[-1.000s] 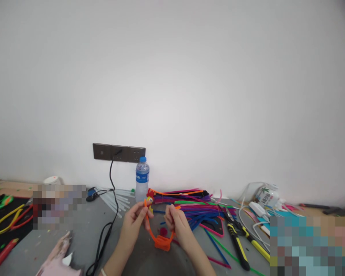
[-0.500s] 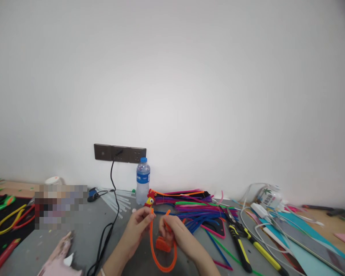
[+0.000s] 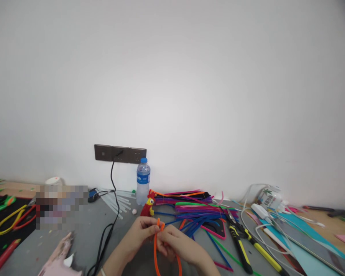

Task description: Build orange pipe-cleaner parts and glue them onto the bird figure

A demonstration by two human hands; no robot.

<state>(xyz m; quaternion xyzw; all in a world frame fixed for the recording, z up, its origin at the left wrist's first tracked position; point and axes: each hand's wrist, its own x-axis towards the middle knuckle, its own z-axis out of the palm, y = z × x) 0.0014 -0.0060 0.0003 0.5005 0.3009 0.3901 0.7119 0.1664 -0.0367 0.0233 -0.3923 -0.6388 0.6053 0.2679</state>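
Both hands met over an orange pipe cleaner (image 3: 156, 251) low at the front of a cluttered grey bench (image 3: 83, 230).

A bare white wall filled most of the view, with a dark socket strip (image 3: 120, 153) and a water bottle (image 3: 143, 181) below it. The left hand (image 3: 140, 234) and right hand (image 3: 176, 244) sat touching, their fingers (image 3: 152, 229) pinched together on the pipe cleaner's crossed top ends. Its loop ran down off the bottom edge, cut from sight. Behind lay a heap of coloured pipe cleaners (image 3: 189, 209) and yellow-handled pliers (image 3: 238, 245). A blurred patch at left hid whatever sat there.
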